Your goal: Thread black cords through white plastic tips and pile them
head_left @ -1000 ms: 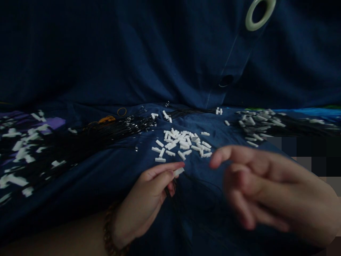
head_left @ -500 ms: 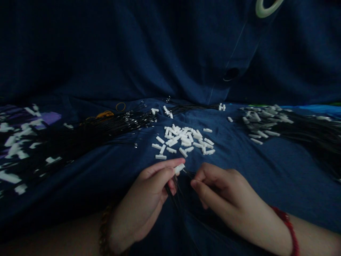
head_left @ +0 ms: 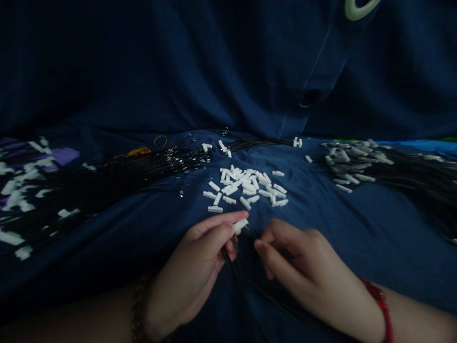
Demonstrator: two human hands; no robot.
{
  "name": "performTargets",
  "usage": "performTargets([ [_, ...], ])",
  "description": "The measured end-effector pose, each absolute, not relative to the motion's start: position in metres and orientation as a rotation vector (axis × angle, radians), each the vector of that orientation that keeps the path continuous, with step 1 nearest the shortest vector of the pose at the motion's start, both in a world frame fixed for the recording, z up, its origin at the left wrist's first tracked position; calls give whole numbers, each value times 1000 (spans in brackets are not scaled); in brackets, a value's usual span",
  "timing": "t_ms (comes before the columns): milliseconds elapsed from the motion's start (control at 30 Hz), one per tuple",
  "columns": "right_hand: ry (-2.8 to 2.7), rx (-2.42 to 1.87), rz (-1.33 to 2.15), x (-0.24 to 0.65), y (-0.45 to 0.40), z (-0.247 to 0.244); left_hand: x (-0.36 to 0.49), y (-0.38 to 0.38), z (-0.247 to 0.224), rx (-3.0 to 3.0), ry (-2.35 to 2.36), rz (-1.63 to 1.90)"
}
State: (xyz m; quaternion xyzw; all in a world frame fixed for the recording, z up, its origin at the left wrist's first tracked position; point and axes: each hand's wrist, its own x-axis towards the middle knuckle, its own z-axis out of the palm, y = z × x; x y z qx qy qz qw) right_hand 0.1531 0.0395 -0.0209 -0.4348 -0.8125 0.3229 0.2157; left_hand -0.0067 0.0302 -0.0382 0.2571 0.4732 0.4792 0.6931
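Between the thumb and index finger of my left hand point(head_left: 202, 262) is a small white plastic connector housing point(head_left: 241, 225), tilted up to the right. Thin black wires point(head_left: 233, 267) run down from it past my left fingers. My right hand point(head_left: 300, 262) is closed in a pinch on a thin black wire point(head_left: 253, 232), whose tip is close to the connector's right end; whether it has entered a slot is too small to tell. Just beyond both hands lies a pile of loose white connector housings point(head_left: 246, 183) on the dark blue cloth point(head_left: 321, 209).
Black wires with bare metal ends point(head_left: 171, 159) lie at the left, beside white connectors point(head_left: 21, 195) and a purple piece point(head_left: 64, 157). At the right is a bundle with white connectors point(head_left: 353, 157). A rubber band point(head_left: 160, 141) and hanging blue cloth point(head_left: 214, 71) are behind.
My right hand has shifted very slightly left and down, still pinching the wire. My left hand keeps the connector in nearly the same place.
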Motion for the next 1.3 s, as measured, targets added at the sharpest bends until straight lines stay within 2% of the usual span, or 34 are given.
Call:
performTargets([
  [367, -2314, -1199, 663, 151, 39, -25, -5, 30, -40, 605, 1072, 1077],
  [1033, -2371, -1196, 630, 152, 42, -24, -6, 25, -41, 818, 1168, 1022],
  [1300, -2643, -1102, 7, 159, 43, -10, -6, 28, -37, 768, 1153, 1028],
])
